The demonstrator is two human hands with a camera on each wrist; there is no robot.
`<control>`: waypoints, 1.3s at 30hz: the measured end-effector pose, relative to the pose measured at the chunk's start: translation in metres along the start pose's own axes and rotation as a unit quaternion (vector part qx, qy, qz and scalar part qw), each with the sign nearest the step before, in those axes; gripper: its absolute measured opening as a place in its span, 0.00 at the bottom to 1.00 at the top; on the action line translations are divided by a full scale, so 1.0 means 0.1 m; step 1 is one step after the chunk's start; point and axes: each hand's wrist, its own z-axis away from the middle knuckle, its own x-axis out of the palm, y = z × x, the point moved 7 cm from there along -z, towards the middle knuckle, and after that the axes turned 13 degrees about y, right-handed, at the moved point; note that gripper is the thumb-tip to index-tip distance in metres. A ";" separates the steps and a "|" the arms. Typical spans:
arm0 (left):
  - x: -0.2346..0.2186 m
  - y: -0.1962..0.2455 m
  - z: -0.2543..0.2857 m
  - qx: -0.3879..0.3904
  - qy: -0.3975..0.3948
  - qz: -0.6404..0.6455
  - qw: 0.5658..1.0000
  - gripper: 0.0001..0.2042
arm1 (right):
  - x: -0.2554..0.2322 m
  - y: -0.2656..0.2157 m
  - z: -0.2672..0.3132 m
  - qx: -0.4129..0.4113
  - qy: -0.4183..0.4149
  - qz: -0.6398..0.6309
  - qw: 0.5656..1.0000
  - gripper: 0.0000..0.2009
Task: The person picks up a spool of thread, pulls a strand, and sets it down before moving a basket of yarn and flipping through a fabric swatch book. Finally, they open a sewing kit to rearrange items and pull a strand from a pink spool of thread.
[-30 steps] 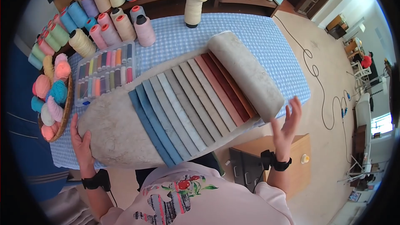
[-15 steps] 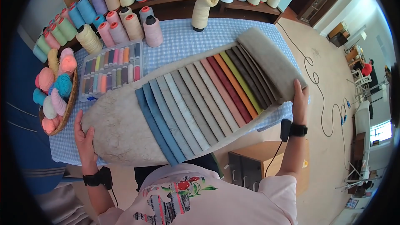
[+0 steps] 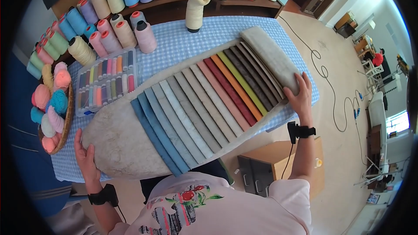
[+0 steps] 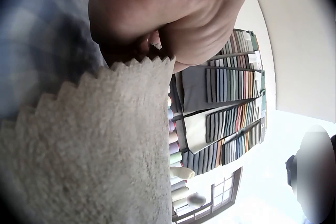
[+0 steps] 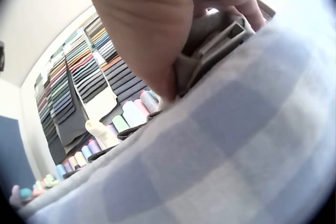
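Left hand [image 3: 85, 159]: laid flat, fingers straight, on the near pale end of the fabric swatch book [image 3: 187, 104]; in the left wrist view the palm [image 4: 173, 14] sits against the pinked edge of the beige cover cloth [image 4: 89, 155]. Right hand [image 3: 299, 95]: fingers extended, pressing down on the far end, where the cream cover flap [image 3: 270, 58] lies folded back beside the last strips.

Swatch book: lies diagonally across the blue checked tablecloth [image 3: 187, 41], its near edge overhanging toward the person.

Progress, as judged: the book is spread open, with blue, grey, pink, red, orange, green and dark strips fanned in full view; the cover flap looks laid back but not yet released, so smoothing or settling may remain.

Surroundings: clear box of small thread spools [image 3: 104, 82], basket of yarn balls [image 3: 52, 104], rows of thread cones [image 3: 117, 30], one leaning cream cone [image 3: 194, 8].

Not legible: the right wrist view shows only blurred cloth layers under the fingers [image 5: 157, 40]; strips beneath the flap are hidden; swatch labels cannot be read.
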 end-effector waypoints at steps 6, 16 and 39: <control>-0.02 -0.02 0.00 0.009 -0.005 -0.012 1.000 0.30 | -0.05 -0.43 -0.19 -0.104 0.035 0.215 0.971 0.28; -0.05 -0.13 -0.03 -0.004 -0.010 0.001 1.000 0.30 | 0.29 -0.16 -0.42 -0.020 -0.175 0.098 0.979 0.33; -0.04 -0.19 -0.02 -0.017 -0.018 0.015 1.000 0.31 | 0.45 0.02 -0.76 0.106 -0.274 0.034 0.955 0.40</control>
